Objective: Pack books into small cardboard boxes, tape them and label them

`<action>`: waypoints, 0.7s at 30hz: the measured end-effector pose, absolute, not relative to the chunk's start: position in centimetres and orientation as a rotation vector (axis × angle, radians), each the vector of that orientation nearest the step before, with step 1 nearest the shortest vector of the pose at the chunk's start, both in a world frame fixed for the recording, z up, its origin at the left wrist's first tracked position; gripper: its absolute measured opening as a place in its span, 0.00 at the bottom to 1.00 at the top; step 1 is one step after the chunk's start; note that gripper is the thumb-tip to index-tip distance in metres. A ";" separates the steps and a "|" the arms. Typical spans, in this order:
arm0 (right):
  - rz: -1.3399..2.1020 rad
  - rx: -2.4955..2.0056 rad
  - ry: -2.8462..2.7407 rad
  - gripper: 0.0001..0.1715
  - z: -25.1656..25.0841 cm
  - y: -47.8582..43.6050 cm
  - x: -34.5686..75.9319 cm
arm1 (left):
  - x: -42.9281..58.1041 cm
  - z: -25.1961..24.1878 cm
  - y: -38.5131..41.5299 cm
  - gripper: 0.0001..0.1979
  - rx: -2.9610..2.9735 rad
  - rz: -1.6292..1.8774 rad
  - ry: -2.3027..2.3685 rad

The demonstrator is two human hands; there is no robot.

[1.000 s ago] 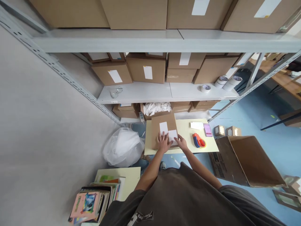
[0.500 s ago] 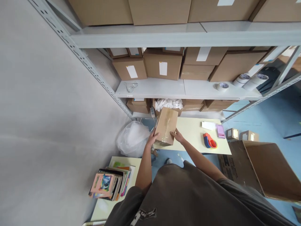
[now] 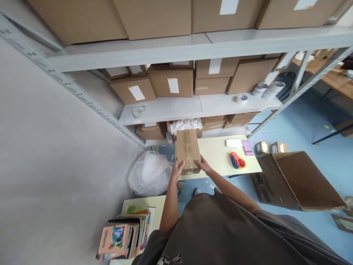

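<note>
**Carton [image 3: 193, 151] turned since a second ago: taped seam [image 3: 188, 140] now up**

You have it at the left end of the worktop [image 3: 215, 151]; whether it rests there or hangs just above, I cannot tell. The fingers of your left hand [image 3: 177, 170] and right hand [image 3: 204, 165] grasp its opposite sides, thumbs on top.

Lower left: stack of books [image 3: 114, 237], pink cover uppermost. Left of centre: whitish plastic bag [image 3: 150, 175]. Upper centre: pale shelf [image 3: 171, 106], tape rolls [image 3: 242, 101] toward its right end. Lower right: large open carton [image 3: 275, 189] on blue floor [image 3: 300, 136], two small boxes [image 3: 259, 148] near it.
</note>
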State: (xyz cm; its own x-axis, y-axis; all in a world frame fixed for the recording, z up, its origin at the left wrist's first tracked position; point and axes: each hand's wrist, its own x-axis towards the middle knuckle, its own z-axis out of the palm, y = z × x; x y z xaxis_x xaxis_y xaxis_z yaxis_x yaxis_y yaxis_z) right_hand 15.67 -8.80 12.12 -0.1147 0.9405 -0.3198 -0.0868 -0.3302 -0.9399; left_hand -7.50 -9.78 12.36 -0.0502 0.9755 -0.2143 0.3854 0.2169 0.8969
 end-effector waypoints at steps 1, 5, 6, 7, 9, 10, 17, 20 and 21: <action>1.567 -1.294 -1.015 0.47 12.6 -8.8 16.3 | -6.8 12.4 -10.0 0.36 1.303 0.823 1.594; 1.542 -1.245 -1.013 0.47 14.7 -9.7 19.7 | -4.2 13.1 -10.8 0.40 1.316 0.745 1.632; 1.528 -1.237 -1.015 0.47 15.3 -10.1 20.8 | -3.5 13.4 -10.8 0.40 1.340 0.726 1.629; 1.499 -1.230 -1.012 0.46 15.8 -10.6 21.9 | -2.7 13.8 -10.7 0.41 1.364 0.718 1.610; 1.412 -1.224 -0.988 0.46 16.8 -11.7 24.2 | -0.5 14.9 -10.0 0.42 1.397 0.724 1.531; 1.363 -1.224 -0.962 0.46 17.3 -12.2 25.4 | 0.9 15.5 -9.4 0.42 1.411 0.728 1.476; 1.044 -1.329 -0.766 0.49 20.1 -13.9 37.0 | 15.9 20.0 -3.4 0.42 1.539 0.642 1.091; 0.906 -1.327 -0.746 0.50 20.4 -14.8 43.7 | 23.8 20.6 -2.0 0.41 1.602 0.586 0.987; 0.874 -1.323 -0.728 0.51 20.4 -15.3 46.0 | 26.5 20.6 -1.8 0.41 1.616 0.571 0.959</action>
State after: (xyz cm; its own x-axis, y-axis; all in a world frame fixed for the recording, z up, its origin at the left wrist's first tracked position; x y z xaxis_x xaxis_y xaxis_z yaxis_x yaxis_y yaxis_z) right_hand 46.02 -15.27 20.35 0.5016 0.8644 -0.0342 -0.1219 0.0314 -0.9921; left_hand 26.54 -1.85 20.56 0.5536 0.8240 -0.1203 0.2870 -0.0532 0.9564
